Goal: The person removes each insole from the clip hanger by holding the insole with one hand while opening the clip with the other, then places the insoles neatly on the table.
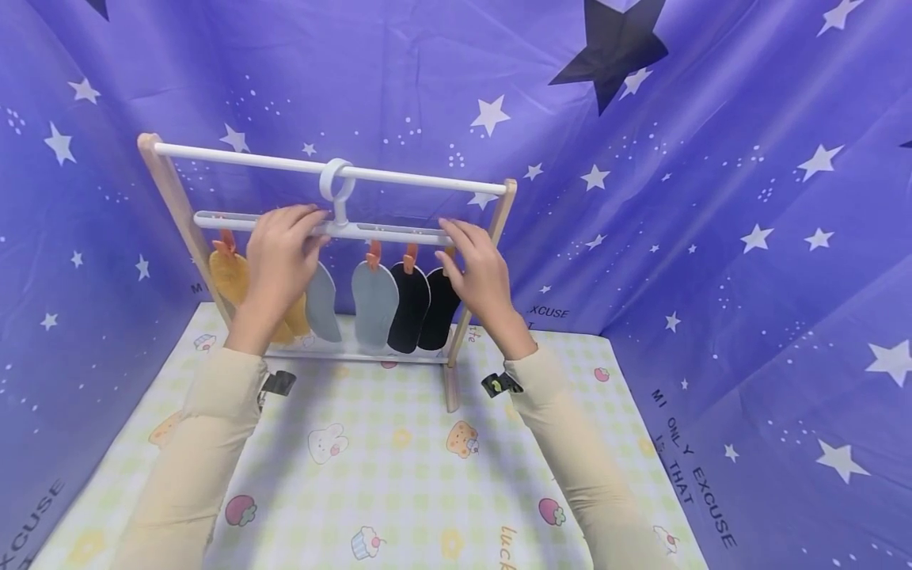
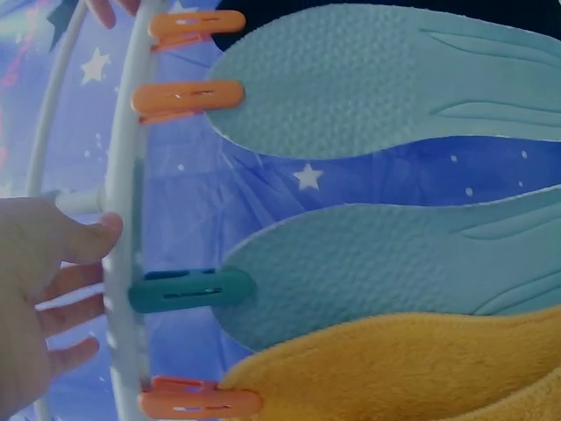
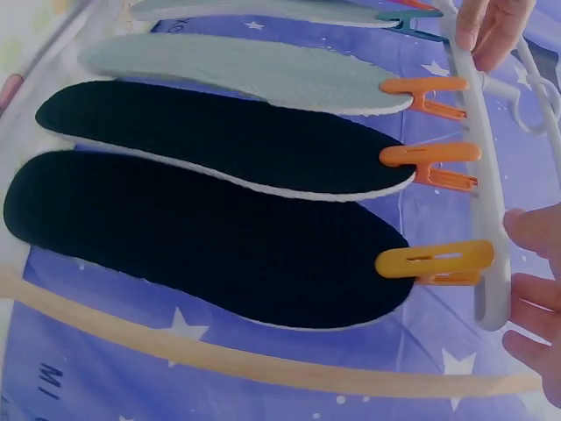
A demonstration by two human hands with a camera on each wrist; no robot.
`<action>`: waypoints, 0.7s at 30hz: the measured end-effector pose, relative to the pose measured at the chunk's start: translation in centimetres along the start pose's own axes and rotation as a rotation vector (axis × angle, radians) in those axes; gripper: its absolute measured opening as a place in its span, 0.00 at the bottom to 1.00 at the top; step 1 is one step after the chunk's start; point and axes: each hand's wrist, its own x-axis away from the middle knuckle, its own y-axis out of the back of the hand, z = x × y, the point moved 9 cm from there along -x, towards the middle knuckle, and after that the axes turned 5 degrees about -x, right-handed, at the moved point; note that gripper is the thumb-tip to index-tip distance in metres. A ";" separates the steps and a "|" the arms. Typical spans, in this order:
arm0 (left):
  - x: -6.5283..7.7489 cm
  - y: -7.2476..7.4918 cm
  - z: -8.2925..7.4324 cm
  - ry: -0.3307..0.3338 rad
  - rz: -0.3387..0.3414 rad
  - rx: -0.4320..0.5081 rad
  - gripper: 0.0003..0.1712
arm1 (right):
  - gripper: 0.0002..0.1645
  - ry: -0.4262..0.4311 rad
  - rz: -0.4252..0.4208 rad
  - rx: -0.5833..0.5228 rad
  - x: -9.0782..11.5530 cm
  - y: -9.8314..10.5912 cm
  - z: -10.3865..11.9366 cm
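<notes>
A white clip hanger (image 1: 388,233) hangs by its round hook (image 1: 336,180) from the upper rail of a small rack. My left hand (image 1: 280,253) holds the hanger's bar just left of the hook, fingers over the top and thumb in front. At the bar's right end my right hand (image 1: 479,265) grips it between thumb and fingers. Below hang shoe insoles in clothespins: fuzzy yellow ones (image 2: 386,364), a grey one (image 2: 324,83), another grey one (image 2: 351,263) and black ones (image 3: 210,237). An orange clothespin (image 2: 188,95), a green clothespin (image 2: 193,289) and a yellow clothespin (image 3: 434,260) pinch their ends.
The rack has wooden side posts (image 1: 174,198) and a white top rail (image 1: 427,180). It stands at the back of a table with a patterned cloth (image 1: 399,475). Purple star-printed curtain (image 1: 677,237) surrounds the table at the back and sides.
</notes>
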 end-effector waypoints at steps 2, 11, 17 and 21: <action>0.4 0.5 -0.5 0.036 -0.022 0.001 0.16 | 0.27 -0.007 -0.049 -0.033 0.8 0.5 -0.1; 2.5 -0.2 -5.6 0.095 -0.062 0.237 0.15 | 0.24 -0.065 -0.237 -0.211 4.3 2.0 -1.1; 3.4 -5.0 -7.9 0.310 0.233 0.652 0.18 | 0.23 -0.151 -0.270 -0.294 6.0 1.7 -2.3; 4.1 -8.1 -9.0 0.454 0.421 0.880 0.23 | 0.23 -0.221 -0.230 -0.353 7.2 0.4 -3.4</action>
